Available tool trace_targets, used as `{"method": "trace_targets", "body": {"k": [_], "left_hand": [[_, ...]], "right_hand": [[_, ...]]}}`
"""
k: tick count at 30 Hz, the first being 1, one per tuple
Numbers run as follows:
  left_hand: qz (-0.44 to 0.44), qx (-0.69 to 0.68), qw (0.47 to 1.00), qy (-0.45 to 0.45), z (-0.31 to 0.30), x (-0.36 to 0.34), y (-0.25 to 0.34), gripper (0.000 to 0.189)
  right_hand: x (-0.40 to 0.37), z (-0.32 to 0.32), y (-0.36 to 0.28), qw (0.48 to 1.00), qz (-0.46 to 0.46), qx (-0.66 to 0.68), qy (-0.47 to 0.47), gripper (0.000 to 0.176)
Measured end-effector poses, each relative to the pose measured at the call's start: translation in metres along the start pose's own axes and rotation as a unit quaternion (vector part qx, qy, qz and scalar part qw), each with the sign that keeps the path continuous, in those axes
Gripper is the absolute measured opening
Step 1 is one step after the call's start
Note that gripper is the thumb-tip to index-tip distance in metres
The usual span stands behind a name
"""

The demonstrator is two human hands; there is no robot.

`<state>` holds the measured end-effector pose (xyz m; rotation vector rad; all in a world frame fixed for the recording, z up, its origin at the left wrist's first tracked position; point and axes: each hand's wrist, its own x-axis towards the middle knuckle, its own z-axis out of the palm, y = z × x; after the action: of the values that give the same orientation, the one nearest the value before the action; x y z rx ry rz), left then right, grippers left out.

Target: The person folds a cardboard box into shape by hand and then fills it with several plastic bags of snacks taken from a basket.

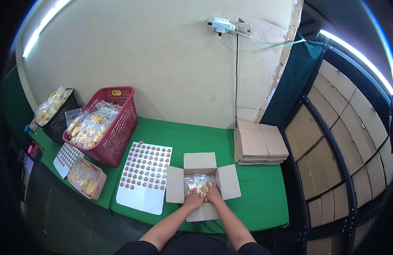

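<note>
An open cardboard box [175,185] stands in front of me with its flaps folded outward. Inside it lie clear plastic packets [196,182] of yellowish snack-like pieces. My left hand [194,199] rests on the packets near the box's front side, fingers spread over the plastic. Close beside it, my right hand [212,194] reaches in at the right side, fingers stretched against the packets. The bottom of the box is hidden beneath packets and hands.
Left of the box lies a sheet of round stickers [141,197]. A maroon basket [115,146] and a black basket [64,112] hold filled packets, as does a small pink basket [99,187]. Flattened cartons [264,146] are stacked at right. Shelves of boxes [328,170] stand beyond the green table [260,191].
</note>
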<state>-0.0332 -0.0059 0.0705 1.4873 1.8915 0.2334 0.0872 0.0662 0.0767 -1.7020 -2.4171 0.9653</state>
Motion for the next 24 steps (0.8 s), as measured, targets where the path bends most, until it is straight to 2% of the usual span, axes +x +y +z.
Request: {"method": "trace_targets", "body": {"k": [2, 3, 5, 7, 8, 10, 11, 12, 14, 16, 18, 20, 21, 22, 23, 24], "left_hand": [[0.005, 0.042, 0.999, -0.030, -0.007, -0.009, 0.004, 0.073], [-0.003, 0.064, 0.998, -0.010, 0.002, -0.005, 0.001, 0.073], [-0.043, 0.038, 0.996, -0.072, -0.017, -0.022, 0.016, 0.074], [-0.006, 0.065, 0.997, 0.028, -0.003, -0.023, 0.009, 0.062], [-0.023, 0.063, 0.997, 0.042, -0.009, -0.023, 0.006, 0.062], [0.085, 0.148, 0.985, -0.030, -0.012, -0.025, 0.002, 0.059], [0.089, 0.151, 0.983, -0.048, -0.014, -0.023, -0.001, 0.057], [0.083, 0.150, 0.984, -0.043, -0.015, -0.019, -0.006, 0.057], [0.036, 0.049, 0.996, -0.061, -0.010, -0.019, -0.014, 0.062], [0.028, 0.044, 0.997, -0.056, -0.005, -0.017, -0.017, 0.064], [0.026, 0.036, 0.998, -0.044, -0.004, -0.011, -0.018, 0.065], [0.065, -0.025, 0.997, 0.024, -0.012, -0.007, -0.017, 0.065], [0.069, -0.026, 0.997, 0.030, -0.026, -0.011, -0.017, 0.065], [0.097, -0.097, 0.990, 0.029, -0.047, -0.020, -0.015, 0.066], [0.125, -0.167, 0.978, 0.028, -0.064, -0.026, -0.020, 0.066], [0.127, -0.167, 0.977, 0.029, -0.073, -0.027, -0.030, 0.066]], "right_hand": [[0.002, 0.005, 0.014, 1.000, -0.023, 0.020, -0.001, 0.063], [0.004, 0.009, 0.020, 0.999, -0.044, 0.007, 0.027, 0.060], [0.008, 0.014, 0.020, 0.994, -0.094, -0.003, 0.060, 0.054], [0.006, 0.013, 0.022, 0.990, -0.131, -0.003, 0.052, 0.051], [0.007, 0.013, 0.020, 0.989, -0.140, -0.007, 0.037, 0.050], [-0.002, 0.009, 0.014, 0.986, -0.152, -0.056, 0.027, 0.046], [-0.005, 0.005, 0.013, 0.983, -0.146, -0.106, 0.027, 0.043], [-0.003, 0.004, 0.013, 0.982, -0.154, -0.106, 0.025, 0.043], [-0.005, 0.005, 0.015, 0.972, -0.161, -0.170, 0.017, 0.035], [-0.009, 0.005, 0.014, 0.971, -0.171, -0.162, 0.023, 0.032], [-0.005, 0.008, 0.012, 0.971, -0.138, -0.191, -0.030, 0.032], [-0.007, -0.005, -0.007, 0.977, -0.128, -0.168, -0.022, 0.030], [0.000, -0.003, -0.002, 0.989, -0.121, -0.087, 0.013, 0.030], [0.005, 0.002, 0.002, 0.993, -0.113, -0.002, 0.046, 0.029], [0.010, 0.009, 0.004, 0.978, -0.133, 0.114, 0.113, 0.029], [0.012, 0.007, -0.004, 0.957, -0.132, 0.213, 0.147, 0.028]]}}
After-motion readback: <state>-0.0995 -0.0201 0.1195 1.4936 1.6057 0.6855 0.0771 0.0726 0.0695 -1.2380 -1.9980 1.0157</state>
